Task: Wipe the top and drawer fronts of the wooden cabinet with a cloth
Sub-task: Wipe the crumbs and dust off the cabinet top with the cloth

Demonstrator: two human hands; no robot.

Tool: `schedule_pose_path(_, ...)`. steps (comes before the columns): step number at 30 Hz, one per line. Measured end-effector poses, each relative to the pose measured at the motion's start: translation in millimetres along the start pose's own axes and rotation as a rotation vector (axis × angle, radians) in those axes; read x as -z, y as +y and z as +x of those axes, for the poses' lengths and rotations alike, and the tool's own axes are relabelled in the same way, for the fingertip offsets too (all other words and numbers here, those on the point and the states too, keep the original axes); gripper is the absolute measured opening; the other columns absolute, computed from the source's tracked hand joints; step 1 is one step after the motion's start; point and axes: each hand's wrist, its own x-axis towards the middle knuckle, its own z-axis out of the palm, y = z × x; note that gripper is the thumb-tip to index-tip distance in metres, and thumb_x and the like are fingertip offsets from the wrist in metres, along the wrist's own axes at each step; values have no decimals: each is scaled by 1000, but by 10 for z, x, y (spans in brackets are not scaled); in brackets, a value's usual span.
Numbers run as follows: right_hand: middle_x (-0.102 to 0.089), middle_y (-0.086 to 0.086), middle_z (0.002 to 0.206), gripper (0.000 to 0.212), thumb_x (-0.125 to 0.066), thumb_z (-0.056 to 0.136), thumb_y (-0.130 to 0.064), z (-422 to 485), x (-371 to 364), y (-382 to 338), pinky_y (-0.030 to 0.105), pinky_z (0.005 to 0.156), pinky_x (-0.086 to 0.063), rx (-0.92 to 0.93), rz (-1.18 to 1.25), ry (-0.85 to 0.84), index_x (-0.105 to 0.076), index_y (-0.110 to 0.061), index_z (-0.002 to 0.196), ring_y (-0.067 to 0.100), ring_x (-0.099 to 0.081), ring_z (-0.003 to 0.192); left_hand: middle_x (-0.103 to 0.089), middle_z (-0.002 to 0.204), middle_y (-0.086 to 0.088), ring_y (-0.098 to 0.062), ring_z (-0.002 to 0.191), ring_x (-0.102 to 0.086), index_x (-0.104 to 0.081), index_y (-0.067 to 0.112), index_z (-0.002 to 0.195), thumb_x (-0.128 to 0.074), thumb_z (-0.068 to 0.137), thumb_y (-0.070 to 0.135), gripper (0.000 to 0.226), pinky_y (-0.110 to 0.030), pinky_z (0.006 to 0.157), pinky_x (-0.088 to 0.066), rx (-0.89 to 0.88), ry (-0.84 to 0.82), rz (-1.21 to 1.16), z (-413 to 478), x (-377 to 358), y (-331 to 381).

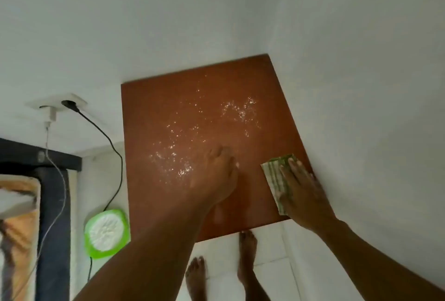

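Looking down from the head camera, no words or brand marks could be read anywhere. The wooden cabinet (183, 98) stood in a corner where two white walls (361, 60) met, and only its flat brown top showed. White specks (183, 149) lay scattered over the middle of that top. The right hand (301, 187) lay flat and open, pressing a green striped cloth (274, 175) down near the right edge of the top, close to the front corner. The left hand (219, 175) rested on the top near the middle of the front part, fingers loosely bent, holding nothing. Two bare feet (245, 252) stood on the white tiled floor (272, 247) in front. Left of the cabinet, a black cord (106, 137) and a white charger (51, 114) were plugged into a wall socket (79, 101), and a green and white round thing (106, 233) sat on the floor.
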Motion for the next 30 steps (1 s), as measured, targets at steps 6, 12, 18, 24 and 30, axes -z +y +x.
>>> schedule_pose_path(6, -38, 11, 159, 54, -42, 100, -32, 142, -254, 35, 53, 118, -32, 38, 9, 169, -45, -13, 151, 31, -30, 151, -31, 160, -5, -28, 149, -24, -39, 22, 149, -42, 102, 39, 50, -51, 118, -28, -47, 35, 189, 229, -191, -156)
schedule_pose_path(12, -52, 12, 148, 42, -47, 96, 3, 569, -207, 22, 48, 108, -49, 55, 303, 328, -58, -3, 137, 24, -46, 141, -6, 169, -3, -22, 155, -2, -15, 23, 160, -31, 105, 46, 62, -40, 124, -5, -11, 23, 211, 379, -230, -260)
schedule_pose_path(18, -52, 14, 148, 56, -47, 85, 15, 2433, 366, -96, 42, 112, -43, 3, 424, 456, -57, -4, 137, 32, -52, 135, -4, 169, -2, -19, 155, 0, -11, 22, 161, -29, 105, 45, 63, -36, 123, -3, -16, 60, 188, 729, -144, -360)
schedule_pose_path(24, -46, 7, 155, 65, -45, 84, 6, 3667, 582, -41, 46, 115, -39, 229, 176, 220, -50, -16, 145, 29, -45, 142, -1, 169, 1, -15, 155, 3, -8, 18, 161, -30, 102, 53, 72, -31, 122, -7, 9, 58, 158, 781, -128, -362)
schedule_pose_path(30, -40, 11, 158, 58, -31, 99, -36, 3646, 369, 33, 50, 120, -29, 336, -110, 96, -42, -15, 151, 27, -29, 151, 3, 169, 2, -13, 154, 10, -8, 19, 161, -27, 100, 59, 76, -25, 116, 4, 30, 68, 180, 785, -142, -323)
